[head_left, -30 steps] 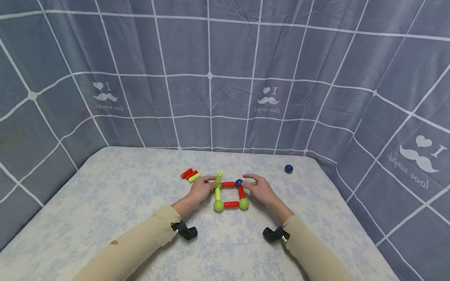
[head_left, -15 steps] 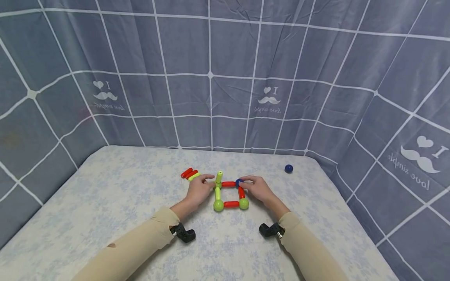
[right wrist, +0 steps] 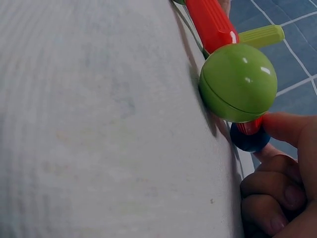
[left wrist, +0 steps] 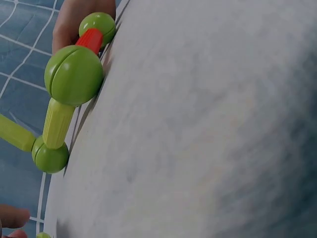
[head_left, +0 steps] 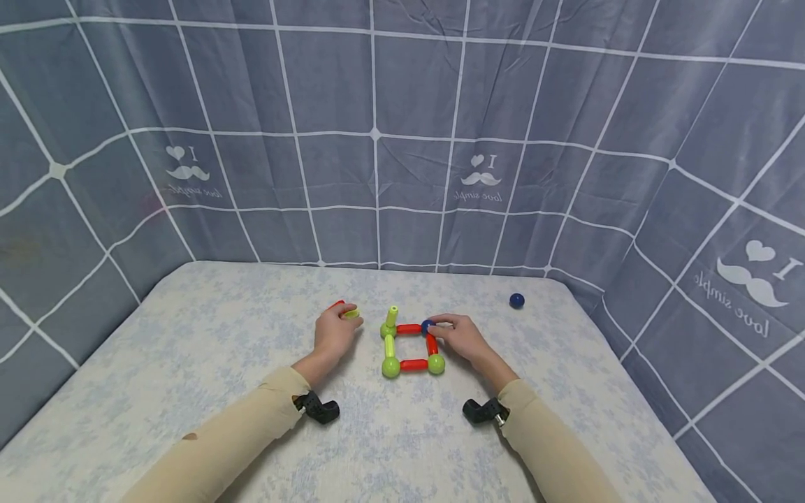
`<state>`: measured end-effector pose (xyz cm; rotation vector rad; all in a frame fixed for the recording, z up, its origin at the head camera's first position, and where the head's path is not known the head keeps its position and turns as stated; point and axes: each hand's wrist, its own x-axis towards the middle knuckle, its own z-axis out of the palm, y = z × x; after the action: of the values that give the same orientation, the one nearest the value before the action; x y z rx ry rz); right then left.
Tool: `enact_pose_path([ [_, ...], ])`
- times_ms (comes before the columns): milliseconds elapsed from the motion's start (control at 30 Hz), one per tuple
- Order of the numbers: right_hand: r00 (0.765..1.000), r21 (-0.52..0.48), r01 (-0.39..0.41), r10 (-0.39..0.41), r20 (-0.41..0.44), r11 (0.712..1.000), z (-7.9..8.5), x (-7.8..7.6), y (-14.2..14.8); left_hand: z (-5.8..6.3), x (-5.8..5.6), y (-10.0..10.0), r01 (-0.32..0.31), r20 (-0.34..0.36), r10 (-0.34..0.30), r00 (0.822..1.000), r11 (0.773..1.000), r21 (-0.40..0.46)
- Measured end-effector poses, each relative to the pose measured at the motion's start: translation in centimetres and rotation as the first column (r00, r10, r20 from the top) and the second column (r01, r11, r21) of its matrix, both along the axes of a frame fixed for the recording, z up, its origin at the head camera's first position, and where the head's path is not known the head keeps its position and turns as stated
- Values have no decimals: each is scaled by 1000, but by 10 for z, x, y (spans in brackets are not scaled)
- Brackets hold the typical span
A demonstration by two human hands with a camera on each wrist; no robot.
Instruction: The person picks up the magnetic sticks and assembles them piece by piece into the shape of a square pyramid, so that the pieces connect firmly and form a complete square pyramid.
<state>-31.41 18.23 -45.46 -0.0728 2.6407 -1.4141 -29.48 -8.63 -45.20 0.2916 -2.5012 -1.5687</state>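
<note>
1. Left hand has moved toward nine o'clock, half-hiding loose sticks; I can't tell its hold.
2. Right hand pinches the frame's blue ball, one-o'clock corner.
3. Spare ball: two o'clock, near the desk's far edge.

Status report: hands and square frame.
Left hand at loose rods, partly hiding them; grip unclear. Right hand pinches blue corner ball. Square frame: four sides present.

Spreads out as a pale surface mottled with faint blue. Carries a ball-and-rod square near the middle, a partly hidden red rod and yellow-green rod to its left, and a loose blue ball towards the far right corner.
</note>
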Motion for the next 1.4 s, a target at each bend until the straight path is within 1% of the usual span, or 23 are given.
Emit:
enact_pose_path([
  [200, 1000, -14, -5, 5, -2, 1000, -1, 0, 1, -1, -2, -4, -28, 18, 28, 999, 1000, -5],
  [400, 1000, -14, -8, 8, -15, 1000, -1, 0, 3, 2, -2, -3, -36, 39, 36, 999, 999, -6],
  [533, 1000, -12, -7, 7, -16, 1000, 0, 0, 3, 3, -3, -2, -21, 50, 23, 998, 999, -48],
  [633, 1000, -12, -3, 3, -9, 1000, 0, -1, 3, 4, -4, -2, -8, 44, 11, 999, 997, -80],
  [833, 1000, -12, 2, -2, -1, 1000, 0, -1, 3, 3, -6, -3, 16, 47, -10, 999, 993, -119],
  [1033, 1000, -3, 3, -3, -10, 1000, -1, -1, 3, 1, -9, -2, 22, 79, -10, 997, 987, -159],
  [1200, 1000, -18, -2, 2, -7, 1000, 0, 0, 3, -1, -9, -1, 26, 104, -11, 995, 989, -143],
  [1400, 1000, -20, -3, 3, -9, 1000, -1, -1, 4, 0, -8, 0, 29, 86, -19, 996, 993, -116],
])
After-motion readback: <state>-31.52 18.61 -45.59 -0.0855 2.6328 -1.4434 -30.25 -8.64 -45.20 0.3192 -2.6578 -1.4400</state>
